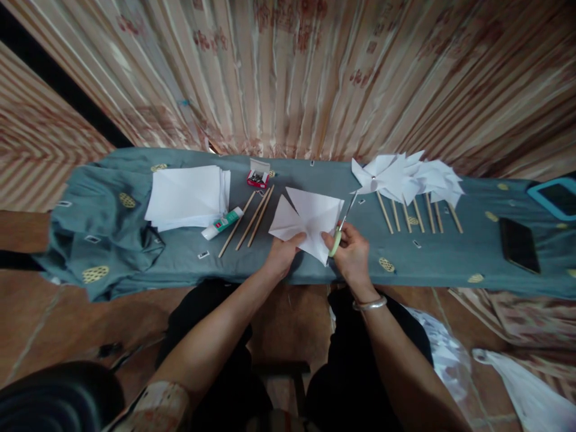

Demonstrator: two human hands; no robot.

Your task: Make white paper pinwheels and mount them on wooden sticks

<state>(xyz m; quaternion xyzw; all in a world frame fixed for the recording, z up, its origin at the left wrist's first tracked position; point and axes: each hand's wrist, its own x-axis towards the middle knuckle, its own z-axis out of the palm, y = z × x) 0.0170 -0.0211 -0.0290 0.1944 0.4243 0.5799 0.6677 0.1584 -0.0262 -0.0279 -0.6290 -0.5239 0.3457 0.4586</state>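
A white paper square (315, 210) with a slit cut in from its upper left corner is held over the cloth in front of me. My left hand (283, 255) pinches its lower left edge, thumb on top. In my right hand (351, 252) are scissors (336, 241) with pale green handles, their blades pointing up and away past the paper's right edge. The right thumb also touches the paper. To the left lie three wooden sticks (255, 217), a glue stick (222, 223) and a stack of white paper (186, 195).
Several finished paper pinwheels (396, 174) on sticks lie at the right. A small red box of metal pins (258, 177) stands open at the back. A dark phone (519, 245) and a blue-framed device (555, 198) rest on the green cloth (450, 258). A pleated curtain (288, 78) hangs behind.
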